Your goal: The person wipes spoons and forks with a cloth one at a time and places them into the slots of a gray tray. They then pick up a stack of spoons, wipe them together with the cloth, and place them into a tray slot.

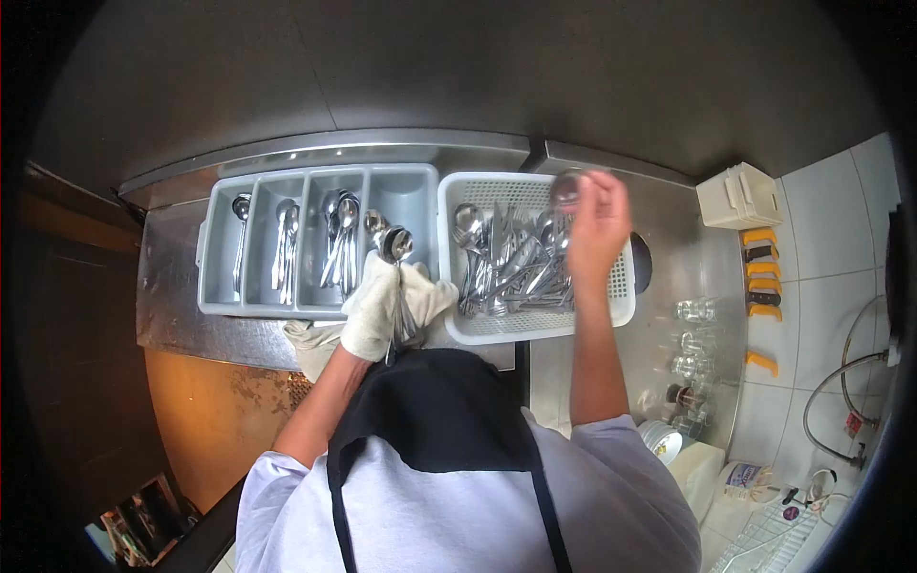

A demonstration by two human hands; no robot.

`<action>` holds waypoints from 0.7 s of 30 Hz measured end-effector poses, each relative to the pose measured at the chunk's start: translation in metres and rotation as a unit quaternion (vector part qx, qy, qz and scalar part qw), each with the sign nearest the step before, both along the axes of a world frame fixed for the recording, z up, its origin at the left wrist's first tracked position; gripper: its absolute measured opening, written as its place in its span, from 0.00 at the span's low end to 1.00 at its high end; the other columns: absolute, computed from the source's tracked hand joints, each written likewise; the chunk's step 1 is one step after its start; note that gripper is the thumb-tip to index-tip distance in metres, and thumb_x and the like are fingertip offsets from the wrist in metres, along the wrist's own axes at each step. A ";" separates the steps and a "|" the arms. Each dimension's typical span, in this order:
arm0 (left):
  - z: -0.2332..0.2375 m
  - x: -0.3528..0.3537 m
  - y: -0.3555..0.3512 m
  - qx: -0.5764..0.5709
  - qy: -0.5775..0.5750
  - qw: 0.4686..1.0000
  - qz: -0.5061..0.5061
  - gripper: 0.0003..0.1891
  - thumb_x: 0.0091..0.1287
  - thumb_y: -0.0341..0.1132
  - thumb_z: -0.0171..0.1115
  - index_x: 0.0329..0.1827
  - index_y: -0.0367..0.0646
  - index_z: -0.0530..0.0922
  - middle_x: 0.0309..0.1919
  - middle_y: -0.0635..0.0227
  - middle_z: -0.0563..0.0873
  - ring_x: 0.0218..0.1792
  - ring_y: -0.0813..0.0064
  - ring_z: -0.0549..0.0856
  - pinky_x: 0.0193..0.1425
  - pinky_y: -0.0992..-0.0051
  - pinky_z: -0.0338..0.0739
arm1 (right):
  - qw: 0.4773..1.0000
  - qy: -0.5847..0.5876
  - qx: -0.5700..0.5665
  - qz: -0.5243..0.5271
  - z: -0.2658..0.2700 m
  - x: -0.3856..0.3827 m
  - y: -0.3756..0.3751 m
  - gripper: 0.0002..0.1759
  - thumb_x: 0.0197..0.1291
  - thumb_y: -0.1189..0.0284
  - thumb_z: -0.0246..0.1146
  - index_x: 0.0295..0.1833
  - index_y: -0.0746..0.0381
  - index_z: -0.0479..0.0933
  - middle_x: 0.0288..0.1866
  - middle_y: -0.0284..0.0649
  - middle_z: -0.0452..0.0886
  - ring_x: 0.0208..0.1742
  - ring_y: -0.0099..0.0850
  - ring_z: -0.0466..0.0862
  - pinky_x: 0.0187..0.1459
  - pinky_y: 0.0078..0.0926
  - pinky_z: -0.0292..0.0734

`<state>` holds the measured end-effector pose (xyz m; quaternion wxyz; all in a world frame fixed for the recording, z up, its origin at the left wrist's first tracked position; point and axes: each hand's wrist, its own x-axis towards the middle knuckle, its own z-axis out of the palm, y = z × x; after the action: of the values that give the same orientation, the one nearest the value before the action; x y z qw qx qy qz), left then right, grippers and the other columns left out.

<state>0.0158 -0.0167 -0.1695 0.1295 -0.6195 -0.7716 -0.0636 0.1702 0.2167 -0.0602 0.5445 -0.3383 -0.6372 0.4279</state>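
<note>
My left hand (374,310), wrapped in a white cloth or glove, is closed on several metal spoons (396,245). Their bowls point away from me and their handles hang toward my apron. It is at the front right corner of the grey cutlery tray (222,310), whose compartments hold a small ladle (240,215) and upright bunches of spoons (344,224). Over the right side of the white perforated basket (458,329), my right hand (602,215) is blurred by motion. Its fingers pinch a spoon (565,188) with a rounded bowl. Mixed forks and spoons (516,258) lie in the basket.
A steel counter (172,286) carries both containers, with a steel ledge (334,148) behind them. On the right stand several glasses (697,339) and stacked plates (661,439). Yellow-handled tools (762,272) hang on the tiled wall beside a white holder (740,196).
</note>
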 end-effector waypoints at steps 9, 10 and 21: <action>0.043 0.019 0.001 -0.165 0.886 -0.430 -0.061 0.18 0.81 0.38 0.49 0.66 0.39 0.72 0.43 0.63 0.87 0.44 0.71 0.84 0.55 0.69 0.78 | 0.914 -0.385 -0.068 0.108 -0.144 -0.017 0.013 0.19 0.75 0.58 0.62 0.56 0.60 0.86 0.43 0.43 0.91 0.39 0.32 0.91 0.40 0.31 0.85; 0.033 0.008 -0.010 -0.131 0.880 -0.456 -0.034 0.19 0.81 0.38 0.49 0.69 0.39 0.70 0.46 0.63 0.87 0.46 0.71 0.84 0.56 0.69 0.77 | 0.876 -0.463 -0.073 0.117 -0.157 -0.009 0.019 0.19 0.73 0.56 0.63 0.54 0.60 0.87 0.43 0.44 0.91 0.41 0.36 0.91 0.42 0.34 0.85; -0.005 0.001 -0.030 -0.203 0.869 -0.440 -0.098 0.22 0.84 0.51 0.51 0.69 0.45 0.73 0.50 0.69 0.84 0.48 0.77 0.83 0.53 0.74 0.79 | 0.808 -0.565 0.029 0.164 -0.163 -0.003 -0.043 0.19 0.66 0.63 0.65 0.59 0.56 0.84 0.44 0.47 0.89 0.46 0.49 0.89 0.48 0.48 0.83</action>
<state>0.0168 -0.0463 -0.1748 -0.4816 -0.1153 -0.5003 -0.7103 0.1671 0.1735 -0.2229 0.0196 -0.3948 -0.8904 0.2258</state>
